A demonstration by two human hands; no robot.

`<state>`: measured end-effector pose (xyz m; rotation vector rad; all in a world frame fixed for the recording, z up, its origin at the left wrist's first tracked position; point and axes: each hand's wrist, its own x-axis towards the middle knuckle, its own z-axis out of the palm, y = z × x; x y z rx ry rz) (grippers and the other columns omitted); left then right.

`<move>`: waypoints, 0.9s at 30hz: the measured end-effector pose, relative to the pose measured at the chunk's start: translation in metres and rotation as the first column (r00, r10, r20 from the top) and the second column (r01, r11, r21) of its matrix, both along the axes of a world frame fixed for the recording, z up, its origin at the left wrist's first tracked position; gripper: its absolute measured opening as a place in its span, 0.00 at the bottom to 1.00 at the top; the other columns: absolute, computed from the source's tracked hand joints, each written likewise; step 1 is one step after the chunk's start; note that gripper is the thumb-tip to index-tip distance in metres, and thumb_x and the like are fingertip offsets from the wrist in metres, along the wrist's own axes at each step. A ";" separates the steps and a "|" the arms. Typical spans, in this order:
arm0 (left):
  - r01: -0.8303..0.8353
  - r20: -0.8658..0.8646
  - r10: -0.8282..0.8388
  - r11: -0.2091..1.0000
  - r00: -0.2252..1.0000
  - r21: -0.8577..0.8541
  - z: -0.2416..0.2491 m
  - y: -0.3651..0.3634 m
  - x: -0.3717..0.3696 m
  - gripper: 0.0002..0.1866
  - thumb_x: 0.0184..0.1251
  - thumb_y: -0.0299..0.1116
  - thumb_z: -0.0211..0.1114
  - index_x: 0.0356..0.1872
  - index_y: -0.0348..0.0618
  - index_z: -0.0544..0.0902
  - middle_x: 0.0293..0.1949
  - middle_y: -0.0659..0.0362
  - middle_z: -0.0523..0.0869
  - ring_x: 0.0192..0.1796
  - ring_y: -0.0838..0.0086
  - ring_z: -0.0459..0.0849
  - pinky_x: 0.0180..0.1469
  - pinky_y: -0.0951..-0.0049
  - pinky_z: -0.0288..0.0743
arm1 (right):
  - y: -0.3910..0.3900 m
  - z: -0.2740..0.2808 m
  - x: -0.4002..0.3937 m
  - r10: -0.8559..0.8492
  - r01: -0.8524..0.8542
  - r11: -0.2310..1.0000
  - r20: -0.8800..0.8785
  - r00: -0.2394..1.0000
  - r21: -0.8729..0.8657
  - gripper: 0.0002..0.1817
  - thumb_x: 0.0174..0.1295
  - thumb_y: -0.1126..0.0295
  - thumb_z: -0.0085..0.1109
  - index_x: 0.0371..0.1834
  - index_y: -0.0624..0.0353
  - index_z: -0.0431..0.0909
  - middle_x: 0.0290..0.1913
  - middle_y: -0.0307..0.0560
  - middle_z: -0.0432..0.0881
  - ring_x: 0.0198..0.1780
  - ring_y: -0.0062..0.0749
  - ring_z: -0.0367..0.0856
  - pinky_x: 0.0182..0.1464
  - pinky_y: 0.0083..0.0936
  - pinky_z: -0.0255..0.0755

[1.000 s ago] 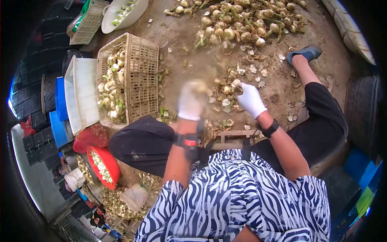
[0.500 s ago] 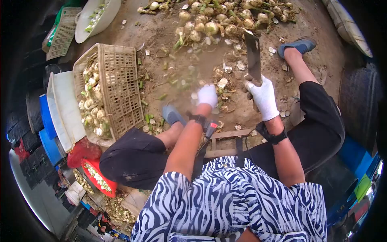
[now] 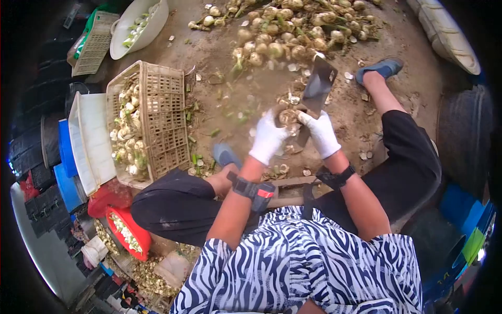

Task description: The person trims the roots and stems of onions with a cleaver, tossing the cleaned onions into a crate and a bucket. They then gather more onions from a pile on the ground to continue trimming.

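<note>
Nearest the camera is the person's zebra-striped shirt (image 3: 303, 261), with black trousers (image 3: 178, 201) over both bent knees. The left forearm carries a black band with a red tag (image 3: 253, 188), the right a black wristband (image 3: 334, 177). Both hands wear white gloves. The left hand (image 3: 267, 138) is curled around a garlic bulb (image 3: 287, 116), holding it just above the dirt ground (image 3: 235, 94). The right hand (image 3: 320, 134) is closed on the handle of a cleaver (image 3: 319, 86), whose broad dark blade tilts up and away, its lower edge right beside the bulb. Whether blade and bulb touch cannot be told. Loose skins and cut stems (image 3: 285, 170) lie under the hands. A blue slipper (image 3: 225, 154) shows below the left hand, another blue slipper (image 3: 384, 68) at the far right foot. To the left stands a tan plastic crate (image 3: 167, 104) holding trimmed garlic, beside a white tub (image 3: 94, 136) and a red basin (image 3: 128, 233). Farther off lies a heap of untrimmed garlic (image 3: 293, 31), and a white bowl (image 3: 138, 23) at top left
</note>
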<state>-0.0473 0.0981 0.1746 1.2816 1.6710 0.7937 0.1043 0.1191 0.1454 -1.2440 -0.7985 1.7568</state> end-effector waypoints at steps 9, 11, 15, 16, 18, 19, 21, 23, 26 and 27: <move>-0.020 0.271 -0.032 0.982 0.962 0.187 0.052 -0.024 -0.030 0.23 0.52 0.26 0.68 0.51 0.32 0.78 0.41 0.54 0.85 0.43 0.72 0.83 0.48 0.74 0.76 | -0.016 0.091 0.007 -0.079 -0.582 0.548 0.731 0.678 0.600 0.14 0.47 0.78 0.60 0.40 0.61 0.79 0.34 0.55 0.82 0.35 0.47 0.82 0.38 0.35 0.76; 0.068 -0.006 -0.069 0.968 0.998 0.241 0.060 -0.022 -0.033 0.25 0.49 0.30 0.71 0.51 0.32 0.77 0.42 0.54 0.85 0.42 0.70 0.83 0.48 0.71 0.75 | -0.022 0.102 0.002 -0.054 -0.782 0.426 0.876 0.480 0.455 0.12 0.43 0.76 0.59 0.34 0.58 0.76 0.30 0.51 0.79 0.36 0.50 0.80 0.36 0.40 0.74; 0.028 0.064 -0.047 0.960 0.997 0.279 0.039 -0.040 -0.048 0.26 0.48 0.33 0.73 0.49 0.34 0.79 0.39 0.54 0.86 0.40 0.71 0.83 0.47 0.72 0.75 | -0.027 0.089 -0.001 -0.047 -0.774 0.385 0.848 0.528 0.503 0.09 0.44 0.74 0.59 0.31 0.56 0.73 0.29 0.49 0.77 0.35 0.48 0.79 0.35 0.41 0.72; 0.029 0.062 -0.047 0.962 0.997 0.273 0.041 -0.043 -0.049 0.26 0.48 0.33 0.73 0.49 0.34 0.79 0.39 0.54 0.86 0.40 0.71 0.83 0.47 0.72 0.75 | -0.028 0.081 -0.002 -0.064 -0.770 0.411 0.858 0.510 0.489 0.10 0.44 0.75 0.59 0.32 0.56 0.74 0.30 0.49 0.78 0.36 0.48 0.80 0.36 0.40 0.73; 0.151 -0.158 -0.106 0.938 0.982 0.311 0.057 -0.045 -0.048 0.25 0.48 0.33 0.73 0.49 0.35 0.80 0.34 0.55 0.86 0.37 0.71 0.84 0.45 0.72 0.75 | -0.027 0.063 -0.002 -0.073 -0.767 0.438 0.869 0.490 0.469 0.10 0.43 0.76 0.58 0.32 0.56 0.74 0.31 0.49 0.78 0.37 0.48 0.80 0.37 0.40 0.74; 0.187 -0.244 -0.130 0.956 0.961 0.226 0.070 -0.042 -0.044 0.24 0.47 0.32 0.74 0.48 0.35 0.81 0.34 0.55 0.87 0.33 0.73 0.84 0.41 0.75 0.76 | -0.028 0.052 -0.002 -0.111 -0.730 0.462 0.849 0.516 0.504 0.10 0.44 0.76 0.57 0.33 0.56 0.75 0.31 0.50 0.79 0.36 0.48 0.80 0.37 0.40 0.74; 0.049 -0.064 -0.036 0.978 0.997 0.205 0.087 -0.047 -0.036 0.23 0.48 0.31 0.73 0.48 0.34 0.81 0.35 0.55 0.87 0.34 0.76 0.84 0.40 0.76 0.77 | -0.011 0.012 0.008 -0.116 -0.681 0.613 0.898 0.424 0.400 0.12 0.47 0.77 0.55 0.37 0.57 0.77 0.32 0.53 0.81 0.37 0.50 0.81 0.38 0.39 0.75; -0.087 0.102 0.072 0.984 0.992 0.154 0.097 -0.052 -0.039 0.22 0.49 0.29 0.73 0.47 0.33 0.82 0.37 0.54 0.87 0.36 0.78 0.84 0.39 0.77 0.78 | 0.011 -0.004 0.025 -0.009 -0.629 0.760 0.970 0.243 0.165 0.13 0.53 0.77 0.54 0.42 0.55 0.79 0.34 0.56 0.82 0.36 0.52 0.82 0.38 0.41 0.76; -0.011 -0.090 0.020 0.995 0.996 0.096 0.089 -0.047 -0.046 0.20 0.50 0.28 0.72 0.47 0.33 0.82 0.39 0.55 0.88 0.38 0.76 0.85 0.42 0.76 0.79 | -0.004 0.047 0.004 -0.086 -0.631 0.590 0.817 0.571 0.503 0.16 0.49 0.79 0.57 0.44 0.56 0.79 0.33 0.55 0.82 0.36 0.53 0.82 0.38 0.38 0.76; 0.063 -0.080 -0.050 0.984 0.996 0.169 0.072 -0.041 -0.054 0.22 0.51 0.29 0.73 0.48 0.33 0.81 0.39 0.53 0.88 0.36 0.77 0.84 0.39 0.76 0.78 | -0.015 0.059 -0.004 -0.068 -0.661 0.524 0.799 0.597 0.538 0.18 0.48 0.79 0.53 0.44 0.58 0.80 0.35 0.56 0.82 0.37 0.52 0.82 0.39 0.40 0.77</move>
